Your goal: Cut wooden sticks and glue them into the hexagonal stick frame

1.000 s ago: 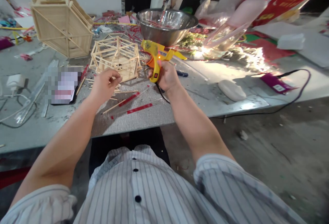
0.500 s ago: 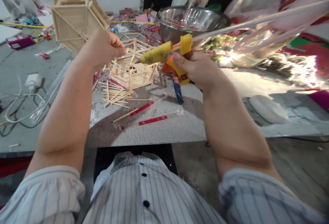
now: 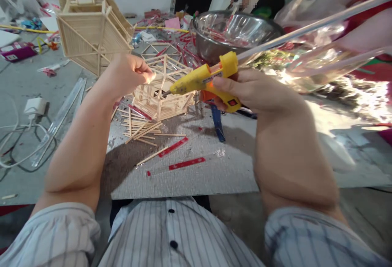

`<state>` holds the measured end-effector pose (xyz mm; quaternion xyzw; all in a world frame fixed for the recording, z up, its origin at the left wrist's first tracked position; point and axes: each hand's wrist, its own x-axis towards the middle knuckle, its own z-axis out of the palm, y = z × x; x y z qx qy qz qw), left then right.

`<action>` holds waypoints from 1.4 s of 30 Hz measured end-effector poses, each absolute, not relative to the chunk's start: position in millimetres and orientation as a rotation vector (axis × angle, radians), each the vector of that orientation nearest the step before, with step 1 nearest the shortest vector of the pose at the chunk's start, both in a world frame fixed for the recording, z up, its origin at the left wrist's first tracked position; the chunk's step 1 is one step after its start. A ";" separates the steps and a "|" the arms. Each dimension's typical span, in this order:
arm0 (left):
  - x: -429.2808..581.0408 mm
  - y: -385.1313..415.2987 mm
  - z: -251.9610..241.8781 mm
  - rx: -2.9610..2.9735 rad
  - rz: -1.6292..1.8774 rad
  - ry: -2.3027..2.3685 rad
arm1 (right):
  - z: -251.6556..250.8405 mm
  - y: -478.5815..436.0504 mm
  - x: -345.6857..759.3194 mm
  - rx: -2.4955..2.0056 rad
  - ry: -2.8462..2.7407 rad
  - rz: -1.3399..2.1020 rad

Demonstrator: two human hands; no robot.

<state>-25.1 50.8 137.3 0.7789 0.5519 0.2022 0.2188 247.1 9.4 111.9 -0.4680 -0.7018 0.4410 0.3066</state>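
My right hand [image 3: 245, 87] is wrapped round the grip of a yellow hot glue gun [image 3: 199, 78], its nozzle pointing left over a small frame of thin wooden sticks [image 3: 176, 107]. Whether the nozzle touches the frame I cannot tell. At the frame's upper left, my left hand [image 3: 133, 73] is closed in a pinch; what lies between its fingertips is too small to make out. Loose wooden sticks [image 3: 142, 130] lie in a pile in front of the frame. Behind my left hand stands a larger model built of sticks [image 3: 79, 34], partly covered by the hand.
A steel bowl [image 3: 208, 46] stands behind the glue gun. Red plastic strips [image 3: 186, 163] lie near the table's front edge. A white charger [image 3: 35, 107] with cables is at left. Clear plastic bags [image 3: 306, 54] and a white oval object [image 3: 337, 152] are at right.
The glue gun's nozzle has come lower against the stick frame. My left hand has also dropped slightly, still pinched. The whole view has shifted a little.
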 end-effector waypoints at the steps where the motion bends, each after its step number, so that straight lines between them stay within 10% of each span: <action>1: -25.0 50.1 137.0 2.155 0.542 1.519 | 114.2 8.7 247.6 -1.260 -1.898 1.124; 42: -3.8 51.3 131.6 2.184 0.388 1.529 | 101.6 4.9 245.0 -1.221 -1.829 1.038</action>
